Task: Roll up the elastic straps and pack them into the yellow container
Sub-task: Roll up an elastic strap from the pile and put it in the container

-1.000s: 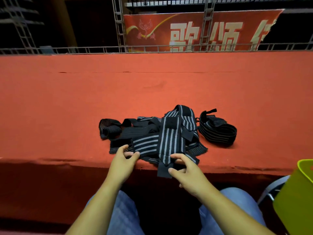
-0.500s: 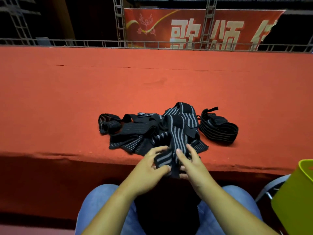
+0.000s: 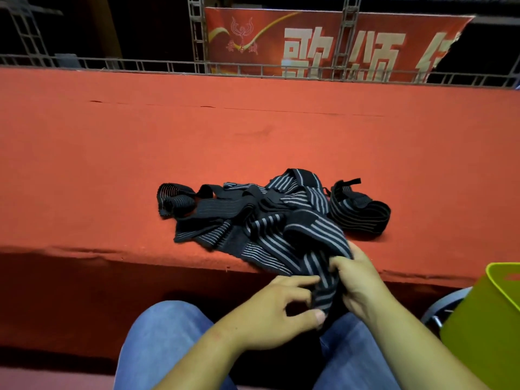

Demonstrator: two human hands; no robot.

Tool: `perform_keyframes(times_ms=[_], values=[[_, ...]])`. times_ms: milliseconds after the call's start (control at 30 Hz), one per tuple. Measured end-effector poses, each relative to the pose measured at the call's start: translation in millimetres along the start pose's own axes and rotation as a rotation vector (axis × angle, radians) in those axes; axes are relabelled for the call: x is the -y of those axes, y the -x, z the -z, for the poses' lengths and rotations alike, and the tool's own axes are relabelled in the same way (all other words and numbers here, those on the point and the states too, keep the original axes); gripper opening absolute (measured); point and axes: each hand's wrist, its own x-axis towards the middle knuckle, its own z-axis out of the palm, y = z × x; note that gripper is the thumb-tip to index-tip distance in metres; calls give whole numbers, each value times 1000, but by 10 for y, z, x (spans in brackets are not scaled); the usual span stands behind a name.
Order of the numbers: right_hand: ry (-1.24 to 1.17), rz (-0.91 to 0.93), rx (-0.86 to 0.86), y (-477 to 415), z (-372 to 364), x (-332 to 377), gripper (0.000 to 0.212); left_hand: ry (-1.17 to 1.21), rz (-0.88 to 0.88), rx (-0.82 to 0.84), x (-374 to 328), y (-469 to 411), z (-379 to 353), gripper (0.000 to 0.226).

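Observation:
A tangled heap of black elastic straps (image 3: 247, 215) with grey stripes lies near the front edge of the red table (image 3: 253, 142). One striped strap (image 3: 315, 249) runs off the edge down to my lap. My left hand (image 3: 281, 313) pinches its lower end between thumb and fingers. My right hand (image 3: 357, 280) grips the same strap just above, at the table edge. A loosely coiled black strap (image 3: 360, 212) sits apart at the heap's right. The yellow container (image 3: 489, 325) stands low at the right, only partly in view.
A metal truss railing (image 3: 253, 70) and a red banner (image 3: 323, 43) close the table's far side. My knees in blue jeans (image 3: 163, 342) sit below the table edge. A grey chair part (image 3: 441, 308) shows beside the container.
Both hands have pulled the striped strap's end down off the table edge toward my lap and to the right. The heap has been dragged and reshaped slightly.

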Motion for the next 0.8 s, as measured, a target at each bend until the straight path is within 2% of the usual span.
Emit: perform_keyframes(times_ms=[100,200,300,400,467,533,633,800], values=[[-78,12,-70,54,139,118,50,37,117,-134,44,-45,-10,38],[-98,-188,-175,70,329,168,22,-2,224,-203,100,-141,16,52],[-87,-356,-207,-25,548,127,20,-94,236,-163,72,-262,-1,65],[-81,-336,-106,-76,657,83,51,-104,247,-161,16,-377,-42,70],[35,-324,-3,42,647,101,63,-131,277,-128,38,-433,-65,72],[137,-277,6,149,652,79,43,-188,312,-88,63,-467,-85,75],[163,-244,-62,244,616,45,12,-240,340,-103,42,-516,-103,75],[247,-201,-171,263,643,-68,15,-278,299,-230,-94,-599,-173,81]])
